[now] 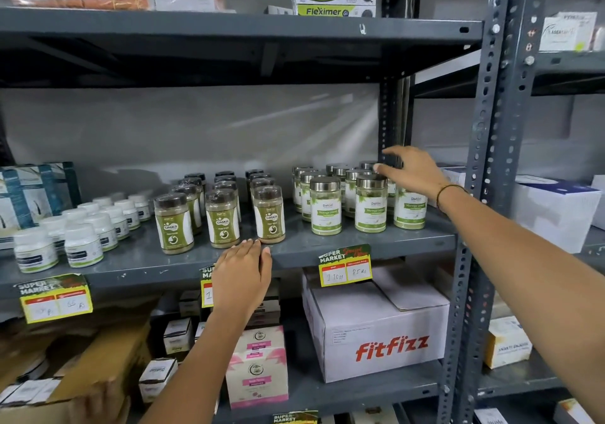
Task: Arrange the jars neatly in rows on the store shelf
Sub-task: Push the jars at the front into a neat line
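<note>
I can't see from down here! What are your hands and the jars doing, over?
Left hand empty, resting on shelf edge. Right hand open, reaching over silver-lidded jars; nothing gripped. Brown-lidded jars in rows. Nothing blocking.

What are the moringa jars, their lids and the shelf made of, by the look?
Moringa jars: clear glass or hard plastic, glossy; green powder shows through the wall. Which of the two I cannot tell.
Lids: brushed metal or metallised plastic, silver with a soft sheen.
Shelf: painted steel, matt dark grey; its perforated uprights point to slotted-angle racking.
</note>
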The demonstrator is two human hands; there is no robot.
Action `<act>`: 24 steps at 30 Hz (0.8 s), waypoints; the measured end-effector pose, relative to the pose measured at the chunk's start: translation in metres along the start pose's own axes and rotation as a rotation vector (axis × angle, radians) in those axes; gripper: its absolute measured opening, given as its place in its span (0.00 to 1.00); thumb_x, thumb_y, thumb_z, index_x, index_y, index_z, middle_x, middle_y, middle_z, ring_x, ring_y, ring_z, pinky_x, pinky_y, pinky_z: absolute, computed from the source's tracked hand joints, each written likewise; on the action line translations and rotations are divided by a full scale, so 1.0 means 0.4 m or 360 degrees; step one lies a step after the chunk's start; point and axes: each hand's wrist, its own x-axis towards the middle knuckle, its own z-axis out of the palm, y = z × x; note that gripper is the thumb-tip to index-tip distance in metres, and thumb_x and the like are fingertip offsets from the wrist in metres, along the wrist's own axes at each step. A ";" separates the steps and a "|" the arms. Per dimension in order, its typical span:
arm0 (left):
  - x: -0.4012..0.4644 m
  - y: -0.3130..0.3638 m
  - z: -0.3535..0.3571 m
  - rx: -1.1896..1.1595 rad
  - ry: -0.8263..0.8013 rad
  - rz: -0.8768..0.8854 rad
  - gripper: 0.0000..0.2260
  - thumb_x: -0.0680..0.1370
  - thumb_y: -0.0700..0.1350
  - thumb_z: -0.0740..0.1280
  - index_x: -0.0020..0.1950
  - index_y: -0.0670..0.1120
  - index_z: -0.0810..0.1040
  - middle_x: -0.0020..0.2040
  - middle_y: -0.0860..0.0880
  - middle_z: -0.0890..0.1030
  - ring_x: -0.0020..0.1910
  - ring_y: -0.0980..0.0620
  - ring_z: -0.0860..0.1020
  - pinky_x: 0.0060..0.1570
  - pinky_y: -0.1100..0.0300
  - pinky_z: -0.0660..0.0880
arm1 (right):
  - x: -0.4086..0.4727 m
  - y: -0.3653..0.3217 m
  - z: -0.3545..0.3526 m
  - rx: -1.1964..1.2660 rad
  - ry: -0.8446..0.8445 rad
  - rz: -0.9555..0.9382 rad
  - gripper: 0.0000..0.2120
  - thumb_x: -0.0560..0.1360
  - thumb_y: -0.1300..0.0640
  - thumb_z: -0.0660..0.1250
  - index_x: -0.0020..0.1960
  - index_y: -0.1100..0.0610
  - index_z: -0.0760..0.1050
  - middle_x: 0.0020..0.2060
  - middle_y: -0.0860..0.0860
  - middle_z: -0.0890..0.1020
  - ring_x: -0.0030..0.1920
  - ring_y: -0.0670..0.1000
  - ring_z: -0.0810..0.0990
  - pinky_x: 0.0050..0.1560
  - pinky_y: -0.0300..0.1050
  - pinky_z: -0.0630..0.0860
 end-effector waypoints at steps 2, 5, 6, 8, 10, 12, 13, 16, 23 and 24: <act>0.000 0.000 0.001 0.0009 -0.0010 -0.0001 0.18 0.80 0.51 0.57 0.57 0.42 0.81 0.56 0.43 0.83 0.57 0.45 0.79 0.60 0.49 0.73 | 0.005 -0.027 0.012 -0.0032 -0.0108 -0.0088 0.32 0.74 0.35 0.62 0.69 0.56 0.73 0.65 0.55 0.77 0.64 0.57 0.76 0.65 0.55 0.72; -0.001 0.001 0.001 0.0019 -0.0019 -0.0006 0.17 0.80 0.51 0.58 0.57 0.42 0.81 0.56 0.43 0.83 0.57 0.45 0.79 0.61 0.49 0.73 | 0.009 -0.045 0.035 -0.0295 -0.0326 -0.0118 0.33 0.72 0.33 0.62 0.69 0.53 0.73 0.63 0.54 0.79 0.62 0.56 0.77 0.70 0.60 0.64; -0.002 0.002 0.000 0.0022 -0.0023 -0.0007 0.17 0.80 0.51 0.58 0.57 0.42 0.81 0.56 0.43 0.83 0.57 0.45 0.79 0.61 0.49 0.73 | 0.009 -0.047 0.043 -0.0380 -0.0348 -0.0117 0.33 0.72 0.33 0.62 0.70 0.52 0.72 0.65 0.54 0.78 0.64 0.56 0.76 0.73 0.61 0.59; -0.002 0.004 -0.001 0.0029 -0.0034 -0.0009 0.18 0.80 0.51 0.58 0.58 0.42 0.81 0.56 0.43 0.83 0.57 0.45 0.79 0.61 0.49 0.72 | 0.007 -0.047 0.056 -0.0456 -0.0341 -0.0133 0.32 0.72 0.34 0.64 0.70 0.50 0.71 0.66 0.53 0.77 0.66 0.56 0.74 0.74 0.60 0.56; -0.002 0.005 -0.003 0.0034 -0.0034 -0.0012 0.17 0.80 0.51 0.58 0.58 0.43 0.81 0.56 0.44 0.83 0.57 0.45 0.79 0.61 0.49 0.72 | 0.008 -0.045 0.060 -0.0439 -0.0302 -0.0154 0.29 0.72 0.37 0.66 0.68 0.51 0.73 0.63 0.54 0.80 0.63 0.56 0.77 0.70 0.57 0.64; -0.001 0.005 -0.004 0.0039 -0.0027 -0.0010 0.16 0.80 0.50 0.59 0.57 0.42 0.81 0.56 0.44 0.83 0.57 0.45 0.79 0.60 0.49 0.73 | 0.008 -0.045 0.057 -0.0370 -0.0276 -0.0139 0.29 0.71 0.38 0.68 0.67 0.52 0.75 0.60 0.54 0.81 0.59 0.57 0.79 0.65 0.53 0.71; -0.001 0.006 -0.004 0.0043 -0.0024 -0.0009 0.16 0.80 0.50 0.59 0.57 0.42 0.81 0.55 0.43 0.83 0.56 0.45 0.79 0.60 0.49 0.73 | 0.007 -0.045 0.055 -0.0340 -0.0264 -0.0132 0.29 0.70 0.38 0.69 0.67 0.52 0.75 0.59 0.54 0.82 0.58 0.56 0.79 0.63 0.52 0.73; 0.000 0.006 -0.004 0.0052 -0.0029 -0.0013 0.17 0.80 0.51 0.59 0.57 0.42 0.81 0.56 0.44 0.83 0.57 0.45 0.79 0.60 0.50 0.73 | 0.003 -0.049 0.052 -0.0298 -0.0221 -0.0120 0.29 0.68 0.38 0.70 0.64 0.53 0.78 0.56 0.53 0.83 0.55 0.54 0.81 0.55 0.47 0.75; 0.000 0.006 -0.003 0.0039 -0.0035 -0.0020 0.18 0.80 0.51 0.57 0.58 0.43 0.81 0.57 0.44 0.82 0.58 0.45 0.79 0.62 0.50 0.72 | -0.003 -0.049 0.052 -0.0279 -0.0217 -0.0097 0.30 0.67 0.37 0.71 0.63 0.52 0.78 0.55 0.52 0.84 0.54 0.54 0.81 0.54 0.48 0.77; 0.001 0.006 -0.003 0.0038 -0.0035 -0.0023 0.18 0.80 0.51 0.57 0.59 0.43 0.81 0.57 0.44 0.82 0.58 0.45 0.78 0.62 0.50 0.71 | -0.002 -0.050 0.051 -0.0295 -0.0227 -0.0098 0.30 0.68 0.37 0.70 0.64 0.52 0.78 0.55 0.53 0.83 0.54 0.54 0.81 0.55 0.50 0.78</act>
